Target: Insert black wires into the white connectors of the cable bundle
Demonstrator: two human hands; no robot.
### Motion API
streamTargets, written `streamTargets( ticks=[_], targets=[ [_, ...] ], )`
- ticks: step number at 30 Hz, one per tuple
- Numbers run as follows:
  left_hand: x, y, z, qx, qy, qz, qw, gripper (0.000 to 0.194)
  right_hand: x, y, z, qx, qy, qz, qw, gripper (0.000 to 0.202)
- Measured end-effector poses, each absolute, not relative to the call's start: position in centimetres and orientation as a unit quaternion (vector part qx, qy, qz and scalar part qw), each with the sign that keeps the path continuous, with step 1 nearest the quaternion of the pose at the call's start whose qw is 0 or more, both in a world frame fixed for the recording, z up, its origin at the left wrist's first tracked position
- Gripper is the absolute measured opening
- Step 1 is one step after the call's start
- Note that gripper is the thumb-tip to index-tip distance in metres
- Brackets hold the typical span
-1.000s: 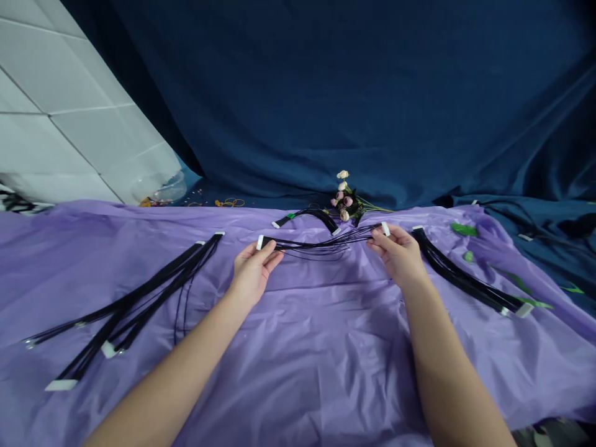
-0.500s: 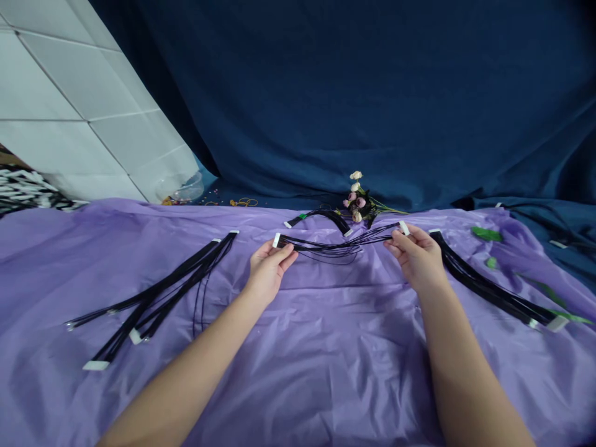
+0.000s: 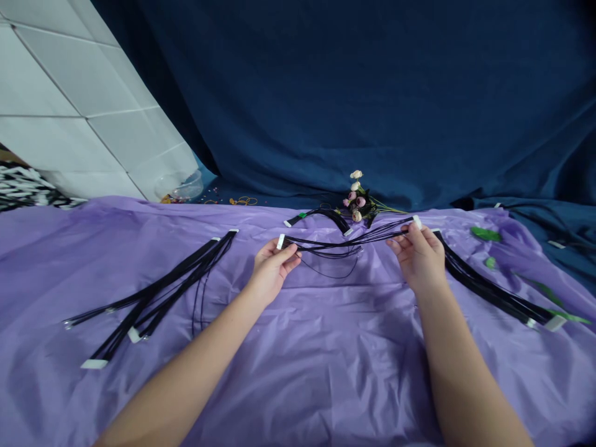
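Stretched between my hands is a wire harness [image 3: 344, 244] of thin black wires with a white connector at each end. My left hand [image 3: 274, 268] pinches it just behind the left connector. At the other end, my right hand [image 3: 419, 253] grips the wires near the right connector, which is held a little higher. Some loose wires sag below the bundle at its middle. Several more black harnesses [image 3: 172, 279] with white connectors lie fanned out to the left. Others [image 3: 488, 288] lie slanting at the right, past my right hand.
A short black harness [image 3: 326, 213] with a green mark lies curved behind my hands, near artificial flowers [image 3: 357, 197]. Purple cloth [image 3: 326, 360] covers the table. Green leaves [image 3: 487, 234] lie at the right, and a clear plastic bowl [image 3: 189, 186] stands at the back left.
My right hand has moved slightly right and up with its end of the harness. My left hand has shifted a little right. A loose wire hangs lower at the middle.
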State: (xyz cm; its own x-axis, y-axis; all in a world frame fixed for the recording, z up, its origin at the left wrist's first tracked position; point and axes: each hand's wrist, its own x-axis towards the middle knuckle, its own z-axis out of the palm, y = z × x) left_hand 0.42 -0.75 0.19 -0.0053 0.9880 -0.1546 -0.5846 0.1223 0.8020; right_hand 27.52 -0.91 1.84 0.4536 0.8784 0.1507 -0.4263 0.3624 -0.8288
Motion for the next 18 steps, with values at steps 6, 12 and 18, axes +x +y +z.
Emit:
streamTargets(
  ticks=[6,12,18],
  targets=[
    [0.3,-0.8,0.6,0.249,0.38,0.59,0.668,0.018,27.5,-1.0,2.1,-0.366,-0.301,0.414,0.777,0.031],
    [0.5,-0.6,0.6,0.252,0.397,0.583,0.662,0.012,27.3,-1.2,2.6,-0.353,-0.287,0.405,0.793,0.034],
    [0.0,-0.6,-0.7,0.488,0.541,0.504,0.463,0.018,26.7,-1.9,2.8,-0.323,-0.338,0.392,0.792,0.029]
  ],
)
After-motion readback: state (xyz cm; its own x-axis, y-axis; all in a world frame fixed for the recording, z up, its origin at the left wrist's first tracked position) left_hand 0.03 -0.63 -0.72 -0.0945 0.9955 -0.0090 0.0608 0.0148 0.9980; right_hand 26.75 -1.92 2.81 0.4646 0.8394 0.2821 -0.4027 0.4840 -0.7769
